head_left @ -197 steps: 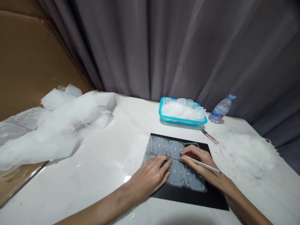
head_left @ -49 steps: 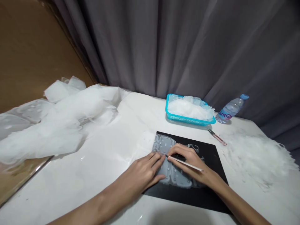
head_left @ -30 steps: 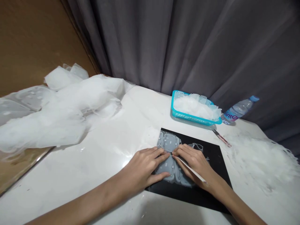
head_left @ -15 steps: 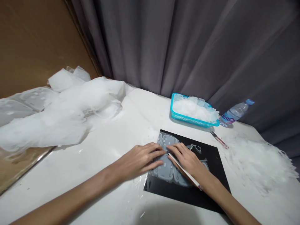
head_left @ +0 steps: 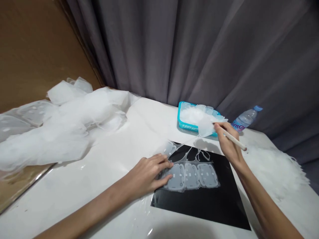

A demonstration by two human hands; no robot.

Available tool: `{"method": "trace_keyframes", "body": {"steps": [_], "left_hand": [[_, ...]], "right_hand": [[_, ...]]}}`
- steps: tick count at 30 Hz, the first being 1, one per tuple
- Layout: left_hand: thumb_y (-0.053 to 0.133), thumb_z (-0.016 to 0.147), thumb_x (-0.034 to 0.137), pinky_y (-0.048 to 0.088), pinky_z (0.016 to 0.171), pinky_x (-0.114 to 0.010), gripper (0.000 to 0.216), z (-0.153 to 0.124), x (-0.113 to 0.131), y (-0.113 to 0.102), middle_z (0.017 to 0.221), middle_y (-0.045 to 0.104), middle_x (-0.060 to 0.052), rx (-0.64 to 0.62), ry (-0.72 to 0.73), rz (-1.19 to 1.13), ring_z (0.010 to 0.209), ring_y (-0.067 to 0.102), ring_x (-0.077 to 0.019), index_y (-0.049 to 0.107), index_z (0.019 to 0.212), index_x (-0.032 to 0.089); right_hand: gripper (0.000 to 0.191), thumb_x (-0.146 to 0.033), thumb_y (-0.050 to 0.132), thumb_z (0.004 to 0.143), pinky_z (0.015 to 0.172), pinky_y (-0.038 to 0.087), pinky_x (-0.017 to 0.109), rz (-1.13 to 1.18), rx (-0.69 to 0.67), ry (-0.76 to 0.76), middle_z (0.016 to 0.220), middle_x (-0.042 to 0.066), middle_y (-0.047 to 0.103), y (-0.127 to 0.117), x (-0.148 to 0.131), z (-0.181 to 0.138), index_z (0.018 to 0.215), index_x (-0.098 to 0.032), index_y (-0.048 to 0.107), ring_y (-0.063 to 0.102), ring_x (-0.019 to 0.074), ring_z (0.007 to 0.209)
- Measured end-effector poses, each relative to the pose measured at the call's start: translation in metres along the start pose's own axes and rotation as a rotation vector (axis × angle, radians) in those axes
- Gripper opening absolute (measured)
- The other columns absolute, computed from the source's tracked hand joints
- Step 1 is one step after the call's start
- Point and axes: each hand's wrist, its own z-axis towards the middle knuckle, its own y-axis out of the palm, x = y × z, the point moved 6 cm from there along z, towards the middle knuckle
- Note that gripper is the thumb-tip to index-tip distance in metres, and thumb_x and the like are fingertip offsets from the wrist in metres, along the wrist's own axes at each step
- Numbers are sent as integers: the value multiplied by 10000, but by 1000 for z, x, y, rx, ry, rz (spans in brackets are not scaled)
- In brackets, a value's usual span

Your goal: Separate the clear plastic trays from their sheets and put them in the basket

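My left hand [head_left: 156, 172] lies with fingers spread on the left edge of a translucent die-cut plastic sheet [head_left: 191, 176]. Several rounded pieces with small holes are still joined in it, and thin cut-out strips curl along its far side. Under the sheet is a black mat [head_left: 199, 204]. My right hand [head_left: 229, 141] is raised beyond the mat, closed on a slim white pen-like tool [head_left: 234, 139]. At its fingertips hangs a loose translucent piece [head_left: 205, 126], in front of a turquoise basket [head_left: 185, 125] filled with similar pieces.
A water bottle [head_left: 246, 119] leans behind my right hand. To the right lies a heap of clear plastic scraps [head_left: 276, 169]. A large pile of white translucent sheets [head_left: 67, 122] covers the table's left side, near a cardboard panel [head_left: 37, 49]. A grey curtain [head_left: 139, 43] hangs behind.
My right hand has moved from the sheet up and right to the basket, carrying the tool and a detached piece. My left hand remains on the sheet, now showing a gap with loose strips.
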Motion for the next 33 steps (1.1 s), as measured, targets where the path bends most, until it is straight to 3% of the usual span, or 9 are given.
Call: {"method": "trace_keyframes", "body": {"steps": [3,6,9,11,13,18,23,27,33], "left_hand": [[422,1056,545,468,994,-411,419,6,-15,-4,1257,681,-61,40,-183,-312,1182,617,-274,698,1232,284],[281,1081,557,440,1014,-393,556,15,-23,-2,1167,708,-76,62,-266,-701,1105,632,-249,725,1110,224],[446,1029,573,464,908,-357,487,20,-24,1,995,706,-84,44,-258,-884,967,633,-234,702,951,166],[566,974,541,469,794,-330,400,21,-26,1,900,680,-66,44,-278,-912,865,614,-216,666,928,156],[624,937,469,457,732,-311,314,20,-29,0,874,671,-57,48,-287,-916,815,600,-203,650,944,156],[623,943,419,443,739,-303,267,22,-32,4,896,684,-53,78,-246,-855,806,594,-192,676,944,157],[564,988,525,392,651,-261,418,23,-35,9,783,607,-19,112,-255,-856,717,524,-153,682,851,149],[578,979,551,333,605,-253,441,21,-33,10,734,551,2,58,-252,-867,672,465,-134,685,831,150],[583,984,529,315,604,-266,446,21,-29,-2,716,537,14,146,-222,-652,650,422,-128,654,729,171]], "right_hand": [[202,-321,528,1004,855,490,365,104,-187,-34,996,68,697,10,-36,-27,970,-206,692,644,238,961],[197,-280,494,1047,867,492,327,243,-519,-156,1015,55,659,35,-83,-69,1050,-216,680,634,195,948],[244,-290,528,1050,834,508,299,303,-858,-189,1002,27,646,48,-100,-92,1245,-258,671,633,165,887],[263,-325,556,1043,797,514,293,305,-976,-161,973,12,661,49,-92,-89,1269,-293,688,638,164,858],[285,-365,492,1071,792,516,313,302,-924,-131,932,16,673,47,-75,-76,1210,-297,732,642,178,859],[409,-412,370,1098,951,486,467,141,-574,-221,993,82,678,63,-51,-66,1174,-273,747,559,273,1039],[319,-359,432,1087,942,475,433,172,-667,-173,960,59,690,94,-52,-83,1000,-257,721,543,255,1004],[241,-355,562,1033,906,464,353,344,-712,-69,924,24,688,96,-51,-81,882,-220,693,591,207,953],[239,-399,643,964,720,447,278,510,-775,121,820,3,641,94,-39,-78,857,-193,699,583,170,785]]}}
